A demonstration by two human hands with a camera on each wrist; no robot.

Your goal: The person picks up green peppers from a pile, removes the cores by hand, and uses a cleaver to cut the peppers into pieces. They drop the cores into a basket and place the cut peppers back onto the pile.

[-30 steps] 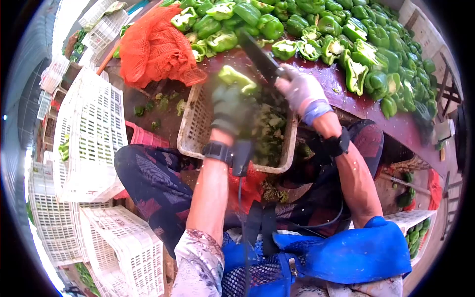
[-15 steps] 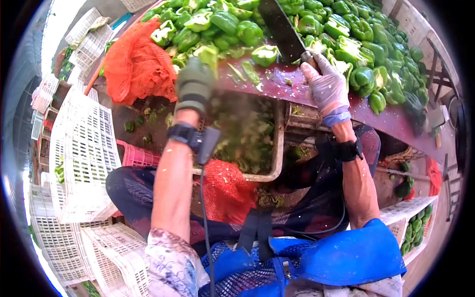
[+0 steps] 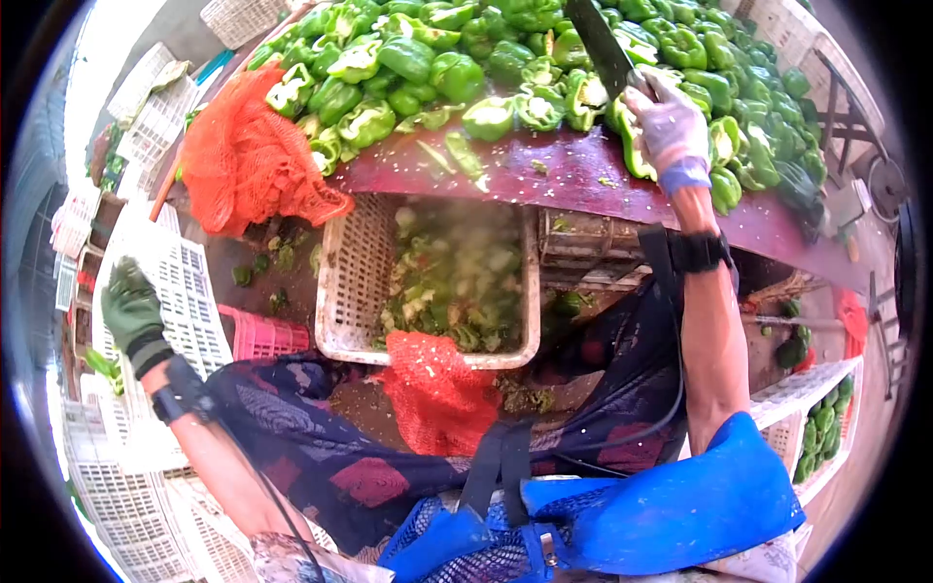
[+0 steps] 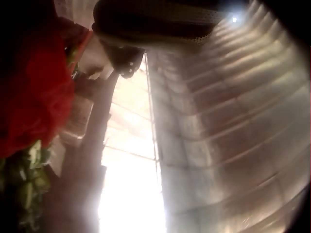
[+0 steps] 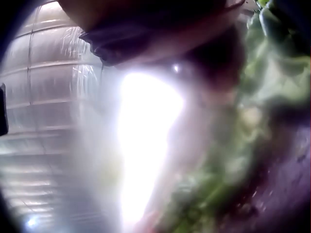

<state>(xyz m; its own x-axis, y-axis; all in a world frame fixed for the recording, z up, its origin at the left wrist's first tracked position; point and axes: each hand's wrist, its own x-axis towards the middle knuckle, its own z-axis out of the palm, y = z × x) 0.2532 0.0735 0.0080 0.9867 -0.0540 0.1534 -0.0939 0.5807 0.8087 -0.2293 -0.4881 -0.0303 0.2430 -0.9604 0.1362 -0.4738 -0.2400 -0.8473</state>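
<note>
My right hand [image 3: 671, 131], in a pale glove, grips the handle of a broad dark-bladed knife [image 3: 600, 44]. The blade points up and away over the heap of green bell peppers [image 3: 705, 44]. Cut peppers [image 3: 491, 117] with pale insides lie along the heap's near edge. Far to the left, my left hand [image 3: 134, 306] in a dark green glove is over a white slatted crate [image 3: 185, 291], with no pepper visible in it. Green pieces [image 3: 102, 367] show just below that hand. The left wrist view has the gloved hand [image 4: 155, 22] dark along its top.
Between the knees a dirty white crate [image 3: 355, 282] holds pepper scraps, a red mesh bag [image 3: 432, 394] over its near rim. An orange-red net [image 3: 248, 160] hangs at the left of the dark red tabletop [image 3: 573, 170]. A pink basket [image 3: 262, 332] and stacked white crates [image 3: 126, 505] stand left.
My left hand has swung from over the scrap crate, where it held a cut pepper, out to the left crates; that pepper no longer shows in it. My right hand moved up-right with the knife.
</note>
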